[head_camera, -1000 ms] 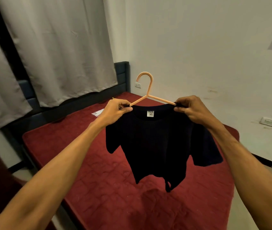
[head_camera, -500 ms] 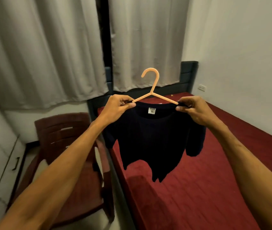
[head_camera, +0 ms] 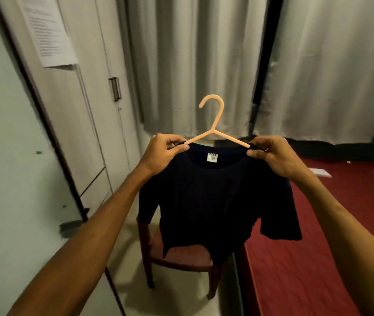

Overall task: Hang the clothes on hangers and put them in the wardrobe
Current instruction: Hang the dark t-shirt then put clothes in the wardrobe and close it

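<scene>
Two hands (head_camera: 165, 151) (head_camera: 275, 156) pinch a dark tee (head_camera: 213, 201) on a peach hanger (head_camera: 214, 126)

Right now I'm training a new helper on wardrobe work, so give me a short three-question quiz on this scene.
1. True or false: the dark T-shirt already hangs on the peach hanger.
2. Each hand's grip holds which part? A) the hook B) a shoulder end C) the hem
3. What furniture stands below the shirt?

Key
1. True.
2. B: left hand and right hand pinch the shoulder ends.
3. A brown chair.
</scene>
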